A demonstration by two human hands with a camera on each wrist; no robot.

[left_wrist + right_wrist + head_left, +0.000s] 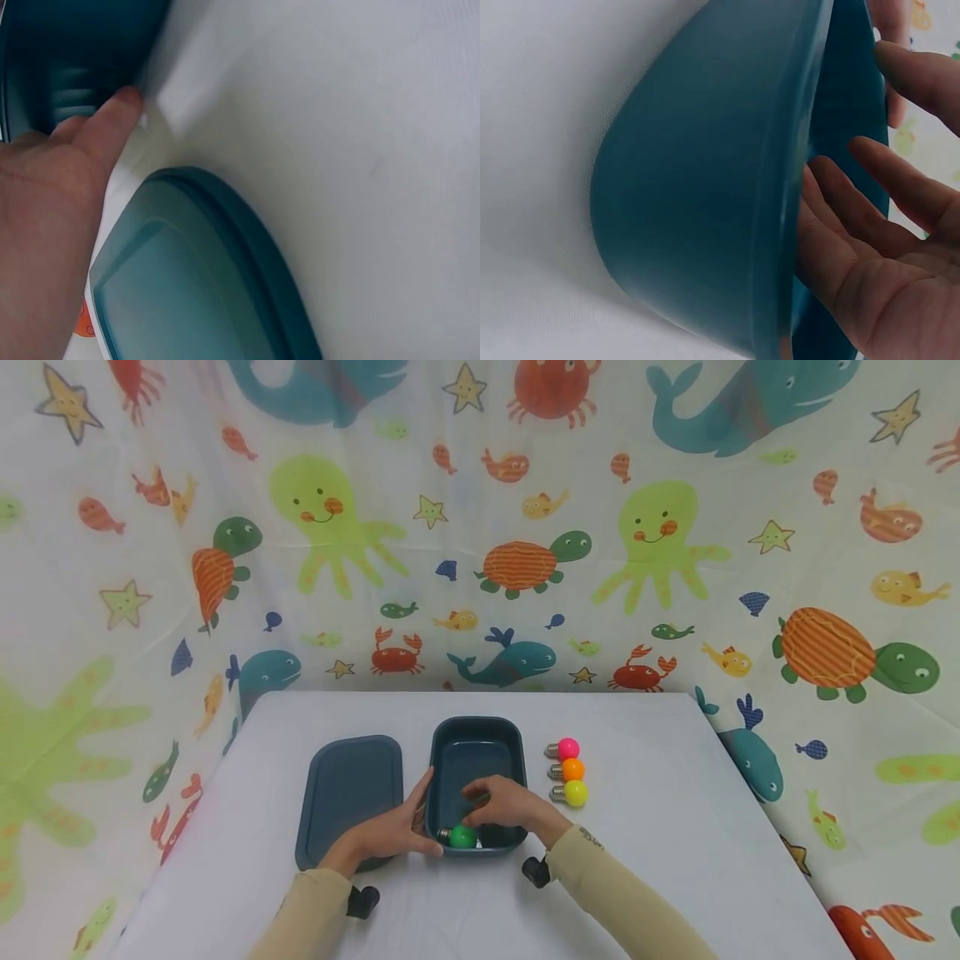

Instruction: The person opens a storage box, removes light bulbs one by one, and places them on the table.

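Note:
A dark teal plastic container (pixel 477 724) stands on the table without its lid. Inside it, at the front left corner, lies a green light bulb (pixel 463 837), its metal base toward the left. My left hand (pixel 392 832) rests against the container's left wall, fingers extended along the side and thumb at the front corner. Over the container's front right part reaches my right hand (pixel 508 802), its fingertips dipping inside near the bulb. In the right wrist view the right thumb and fingers (pixel 900 180) are spread apart with nothing between them.
The flat teal lid (pixel 354 793) lies left of the container. To its right, a pink bulb (pixel 568 749), an orange bulb (pixel 573 769) and a yellow bulb (pixel 576 793) form a column. A sea-animal curtain (pixel 450 477) hangs behind the white table (pixel 660 827).

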